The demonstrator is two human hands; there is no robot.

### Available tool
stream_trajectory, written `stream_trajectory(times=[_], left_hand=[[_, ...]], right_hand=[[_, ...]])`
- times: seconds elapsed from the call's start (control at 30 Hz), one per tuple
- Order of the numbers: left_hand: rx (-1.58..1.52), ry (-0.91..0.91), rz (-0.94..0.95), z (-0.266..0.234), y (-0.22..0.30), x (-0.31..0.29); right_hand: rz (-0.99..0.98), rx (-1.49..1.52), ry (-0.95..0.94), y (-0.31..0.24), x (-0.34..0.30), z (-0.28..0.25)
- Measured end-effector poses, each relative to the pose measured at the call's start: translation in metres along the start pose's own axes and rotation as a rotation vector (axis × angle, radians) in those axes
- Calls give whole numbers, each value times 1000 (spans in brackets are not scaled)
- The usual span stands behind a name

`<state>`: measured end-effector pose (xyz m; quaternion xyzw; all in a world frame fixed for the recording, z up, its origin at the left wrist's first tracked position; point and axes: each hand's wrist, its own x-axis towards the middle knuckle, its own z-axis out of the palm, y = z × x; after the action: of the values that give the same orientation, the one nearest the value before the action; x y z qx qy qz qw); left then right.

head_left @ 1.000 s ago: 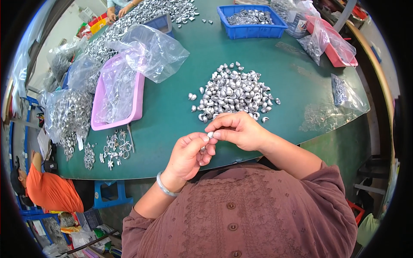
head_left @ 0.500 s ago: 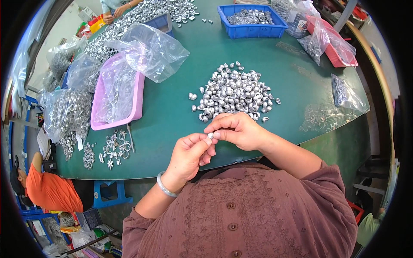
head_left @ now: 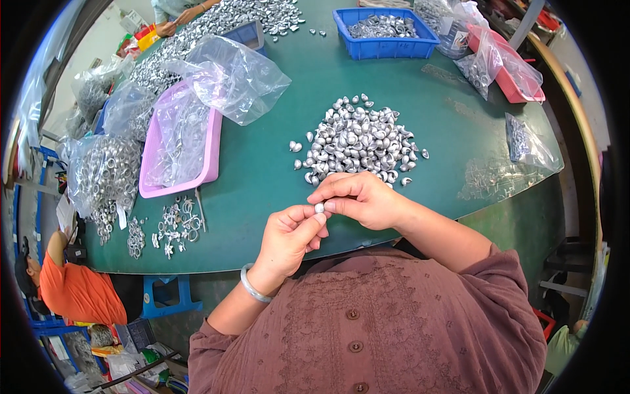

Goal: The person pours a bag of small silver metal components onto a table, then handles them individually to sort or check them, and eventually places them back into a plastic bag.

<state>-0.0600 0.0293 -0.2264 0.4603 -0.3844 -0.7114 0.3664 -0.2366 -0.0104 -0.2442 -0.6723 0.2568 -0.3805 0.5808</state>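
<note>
Between my two hands, at the near edge of the green table, is one small silver metal piece (head_left: 319, 207), rounded and shiny. My left hand (head_left: 292, 235), with a pale bangle at the wrist, pinches it from the left between thumb and forefinger. From the right, the thumb and forefinger of my right hand (head_left: 357, 200) close on the same piece. Its far side is hidden by the fingertips. Just beyond my right hand lies a heap of similar curved, hollow silver metal pieces (head_left: 357, 141), with a few loose ones around its edge.
A pink-purple basket (head_left: 211, 148) with a clear plastic bag stands at left, near bagged metal rings (head_left: 105, 167) and loose rings (head_left: 177, 223). A blue tray (head_left: 387, 48) and a red tray (head_left: 518, 88) stand at the back. Another person's hand (head_left: 165, 28) is at the far left pile.
The small metal piece has turned slightly between my fingertips and shows more of its rounded face. My left thumb has shifted a little; both hands stay in nearly the same place.
</note>
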Motion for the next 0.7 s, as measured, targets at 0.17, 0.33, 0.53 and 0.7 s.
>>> stream_trajectory(times=[0.17,0.33,0.53,0.7], left_hand=[[-78,-38,-23,-4,0,-1],[-174,-74,-61,-8,4,-1],[-262,-69,-35,-11,8,4],[-309,-87,-22,-9,16,10]], right_hand=[[35,5,-47,1,4,-2],[197,285,-18,-2,9,1],[147,238,68,-7,13,0],[145,379,202,-19,17,0]])
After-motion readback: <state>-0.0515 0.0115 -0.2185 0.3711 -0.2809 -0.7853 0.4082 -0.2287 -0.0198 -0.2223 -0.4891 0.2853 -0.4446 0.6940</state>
